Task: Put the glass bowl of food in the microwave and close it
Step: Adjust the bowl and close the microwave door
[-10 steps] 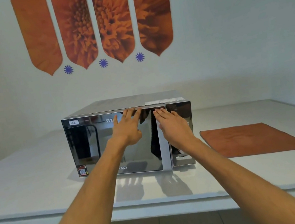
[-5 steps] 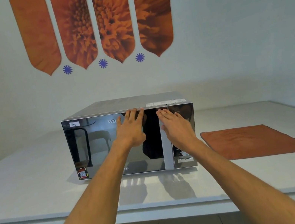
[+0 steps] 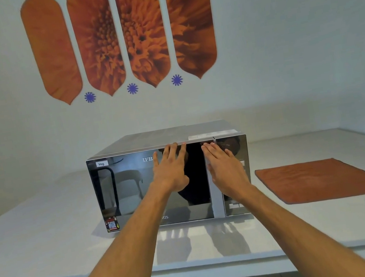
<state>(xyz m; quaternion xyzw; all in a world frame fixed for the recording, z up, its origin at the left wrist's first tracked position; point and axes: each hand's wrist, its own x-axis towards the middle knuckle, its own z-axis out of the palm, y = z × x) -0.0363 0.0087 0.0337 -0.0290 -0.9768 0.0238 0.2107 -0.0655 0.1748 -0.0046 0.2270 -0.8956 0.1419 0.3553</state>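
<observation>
Flat against the mirrored door (image 3: 137,189) of the microwave (image 3: 164,136), the left hand (image 3: 170,171) spreads its fingers near the top edge, gripping nothing; the right hand (image 3: 224,170), fingers together and extended, rests along the door's right edge. The door sits flush (bowl hidden). An orange cloth (image 3: 321,179) lies just right; the white table (image 3: 36,235) is bare toward its front edge.

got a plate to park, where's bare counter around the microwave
Bare counter left of the microwave, and a strip in front of it. Right is tighter: an orange cloth lies there. Both hands crowd the door.
</observation>
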